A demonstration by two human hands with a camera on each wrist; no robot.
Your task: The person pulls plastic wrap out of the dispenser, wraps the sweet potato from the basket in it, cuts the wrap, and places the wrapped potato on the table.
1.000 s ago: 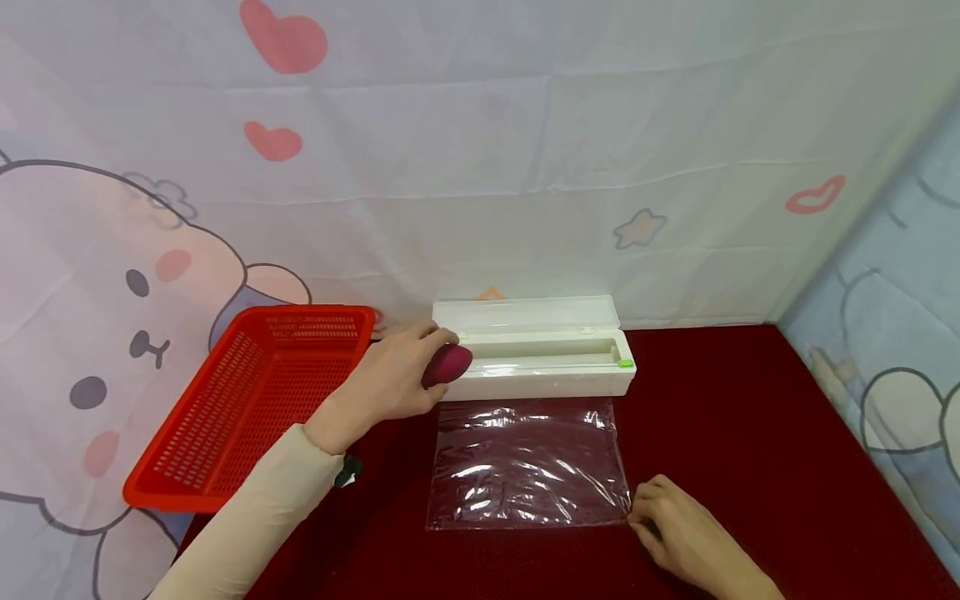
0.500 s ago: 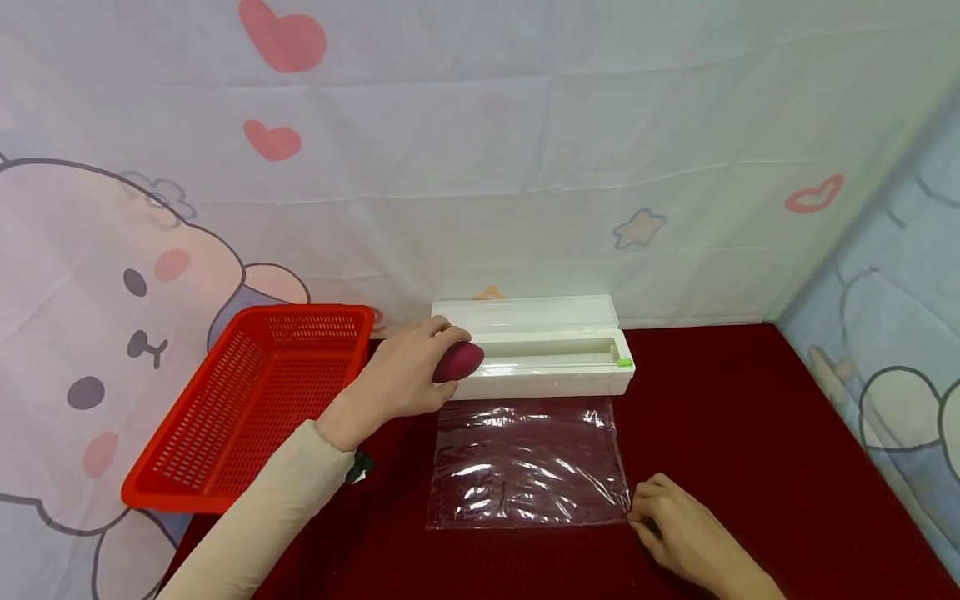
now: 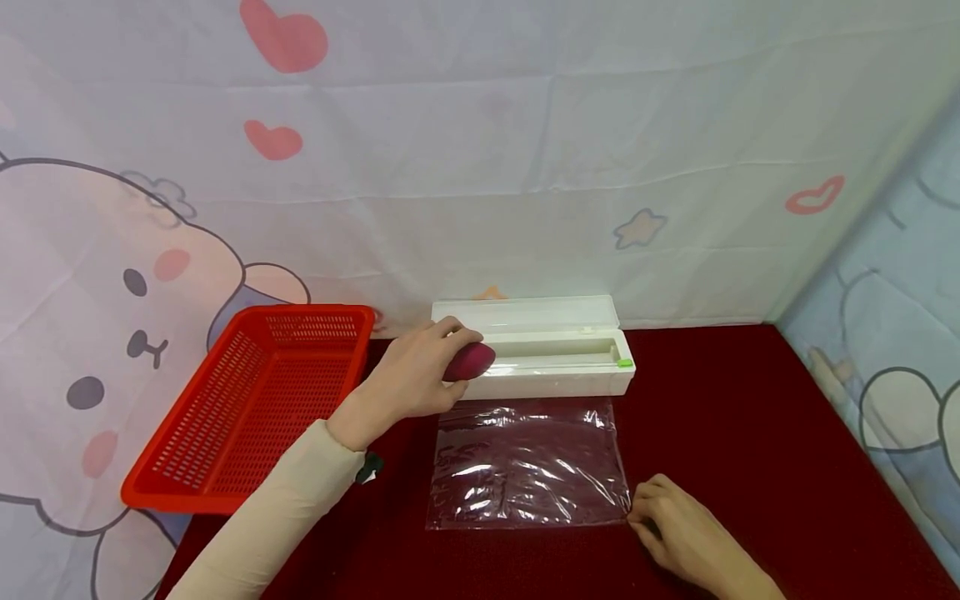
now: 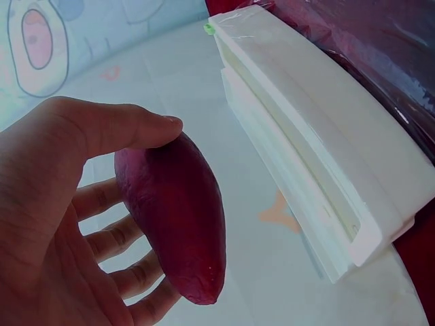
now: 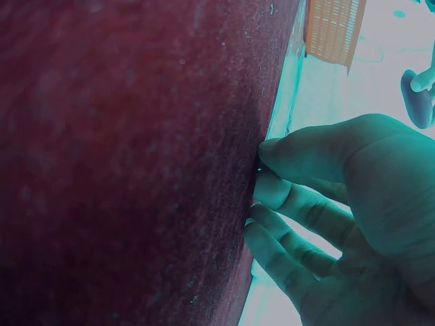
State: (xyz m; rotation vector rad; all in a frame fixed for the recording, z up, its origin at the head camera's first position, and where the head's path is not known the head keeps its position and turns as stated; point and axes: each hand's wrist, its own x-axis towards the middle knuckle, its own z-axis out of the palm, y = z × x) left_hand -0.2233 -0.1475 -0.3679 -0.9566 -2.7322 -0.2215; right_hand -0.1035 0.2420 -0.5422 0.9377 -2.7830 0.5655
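My left hand (image 3: 420,371) grips a purple-red sweet potato (image 3: 469,362) above the left end of a white cling film dispenser (image 3: 551,383). In the left wrist view the thumb lies over the sweet potato (image 4: 180,210), with the fingers curled beneath it. The dispenser's lid (image 3: 525,313) stands raised, and a green slider (image 3: 626,363) sits at its right end. A sheet of clear cling film (image 3: 525,467) runs from the dispenser toward me over the dark red tabletop. At the sheet's near right corner, my right hand (image 3: 686,529) pinches the film, its fingertips low against the table.
A red plastic basket (image 3: 281,400) with slotted walls stands on the left, behind my left forearm. Behind the table hangs a pale printed cloth (image 3: 465,150), and another printed cloth (image 3: 900,333) closes off the right side.
My left hand has shifted a little to the right with the sweet potato, along the front of the dispenser. The right hand and the film have stayed in place.
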